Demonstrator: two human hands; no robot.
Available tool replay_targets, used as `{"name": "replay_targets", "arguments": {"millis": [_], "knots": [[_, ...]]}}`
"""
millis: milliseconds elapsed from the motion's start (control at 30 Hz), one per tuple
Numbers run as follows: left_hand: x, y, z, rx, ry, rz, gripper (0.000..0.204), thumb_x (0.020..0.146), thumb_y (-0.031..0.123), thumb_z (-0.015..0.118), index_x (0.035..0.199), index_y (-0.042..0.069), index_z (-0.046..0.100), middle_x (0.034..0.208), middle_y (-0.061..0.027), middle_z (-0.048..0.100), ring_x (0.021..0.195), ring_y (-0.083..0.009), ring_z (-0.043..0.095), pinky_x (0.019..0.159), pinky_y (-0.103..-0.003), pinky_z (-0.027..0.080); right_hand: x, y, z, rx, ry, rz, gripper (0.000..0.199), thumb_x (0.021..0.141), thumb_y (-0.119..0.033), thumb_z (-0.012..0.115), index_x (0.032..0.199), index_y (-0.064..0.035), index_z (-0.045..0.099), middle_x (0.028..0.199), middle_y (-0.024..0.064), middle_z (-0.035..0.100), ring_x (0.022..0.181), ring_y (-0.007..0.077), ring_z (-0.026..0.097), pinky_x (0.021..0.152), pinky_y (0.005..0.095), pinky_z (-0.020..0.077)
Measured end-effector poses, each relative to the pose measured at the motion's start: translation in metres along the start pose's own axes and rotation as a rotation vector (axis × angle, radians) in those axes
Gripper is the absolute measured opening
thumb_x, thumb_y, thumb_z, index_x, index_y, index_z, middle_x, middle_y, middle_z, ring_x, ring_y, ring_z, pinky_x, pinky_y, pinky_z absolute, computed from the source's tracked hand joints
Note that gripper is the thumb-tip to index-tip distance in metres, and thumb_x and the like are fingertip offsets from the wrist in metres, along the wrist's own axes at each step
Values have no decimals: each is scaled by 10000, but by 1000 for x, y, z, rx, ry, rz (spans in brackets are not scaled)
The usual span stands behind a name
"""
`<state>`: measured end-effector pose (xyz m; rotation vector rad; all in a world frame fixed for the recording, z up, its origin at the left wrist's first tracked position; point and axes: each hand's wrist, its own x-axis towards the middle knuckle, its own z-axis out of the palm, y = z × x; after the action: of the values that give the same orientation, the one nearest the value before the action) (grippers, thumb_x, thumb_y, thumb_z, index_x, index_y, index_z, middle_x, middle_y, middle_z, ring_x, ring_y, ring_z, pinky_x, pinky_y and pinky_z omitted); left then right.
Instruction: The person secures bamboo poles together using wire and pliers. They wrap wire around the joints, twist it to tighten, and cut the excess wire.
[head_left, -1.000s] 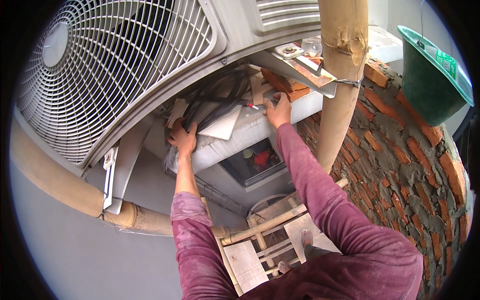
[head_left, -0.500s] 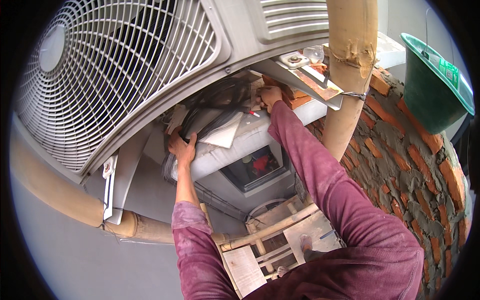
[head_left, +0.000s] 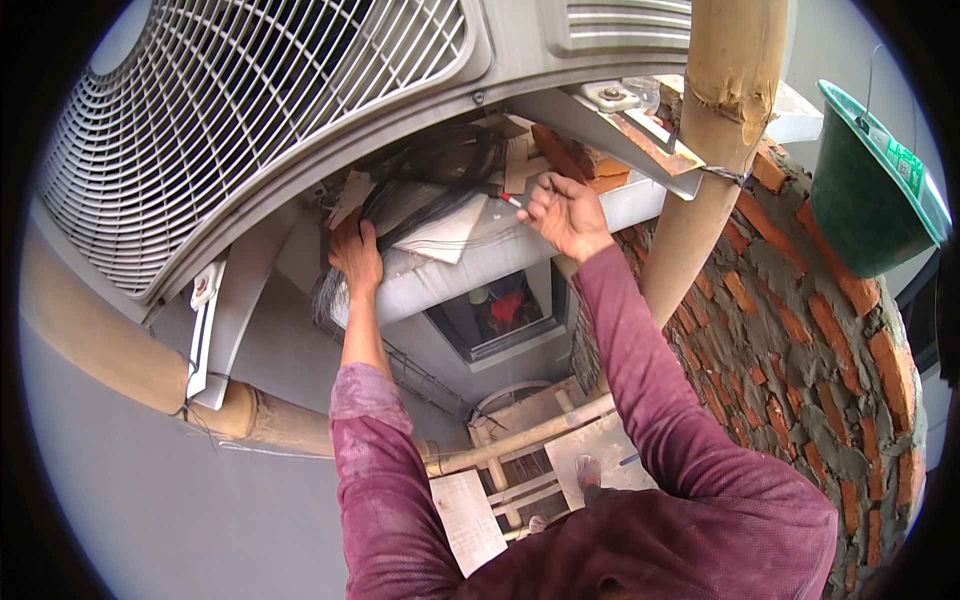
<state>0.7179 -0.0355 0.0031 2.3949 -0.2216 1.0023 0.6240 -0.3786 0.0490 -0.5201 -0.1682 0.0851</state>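
A loose bundle of thin black wire (head_left: 420, 178) lies on the grey ledge (head_left: 400, 285) beneath a large outdoor fan unit. My left hand (head_left: 357, 258) grips the bundle's near left end, where loose strands hang down. Just right of the bundle, my right hand (head_left: 568, 220) is raised above the ledge's front edge with its fingers curled in. Whatever those fingers pinch is too fine to make out. Close to their tips lies a slim red-and-white stick-like thing (head_left: 509, 199). A pale flat tile piece (head_left: 447, 232) sits partly under the wire.
The fan unit (head_left: 300, 130) hangs low overhead on metal brackets (head_left: 640, 150). A bamboo pole (head_left: 722, 130) rises at right beside a rough brick wall (head_left: 790, 340) with a green bucket (head_left: 865, 190) on it. Below, my feet stand on bamboo-and-board scaffolding (head_left: 470, 510).
My right hand has drawn back from beside the bricks toward me, fingers curled. My left hand remains at the wire's left end, and the whole view has shifted slightly.
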Motion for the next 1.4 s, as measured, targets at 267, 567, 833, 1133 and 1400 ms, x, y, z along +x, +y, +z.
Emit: {"name": "replay_targets", "arguments": {"millis": [267,567,833,1133,1400], "knots": [[0,-10,6,-43,46,-15,647,993,517,125,1288,161,577,1368,-124,483,1303,-328,347,1064,-538,163,-141,24,42,-390,-85,-64,168,977,-180,465,837,-88,478,621,-62,342,504,54,299,505,229,320],[24,-73,34,53,64,-131,692,989,538,86,1327,120,522,1395,-159,461,1340,-352,335,1086,-555,153,-338,-85,39,-727,418,-142,126,920,-204,530,829,-130,485,574,-100,297,442,19,232,371,198,175],[-60,100,-71,-790,260,-132,366,955,279,500,994,-48,659,1000,-181,656,888,-316,612,817,-386,468,-394,-37,27,-761,548,8,94,922,-212,521,863,-147,488,654,-103,325,524,21,262,451,213,206],[-402,162,-215,-1563,-1003,-699,1281,626,960,253,1449,-20,300,1423,-189,429,1278,-257,441,1014,-352,361,-365,105,64,-1886,-53,157,240,961,-250,478,1054,-28,465,697,215,559,679,391,596,603,457,439],[-470,195,-224,-1603,-435,-1614,523,1038,397,293,1402,25,341,1273,-125,543,1148,-233,553,972,-403,464,-403,139,47,-1815,-1012,492,441,880,-272,580,1121,69,439,556,214,550,550,413,584,513,486,457]]}}
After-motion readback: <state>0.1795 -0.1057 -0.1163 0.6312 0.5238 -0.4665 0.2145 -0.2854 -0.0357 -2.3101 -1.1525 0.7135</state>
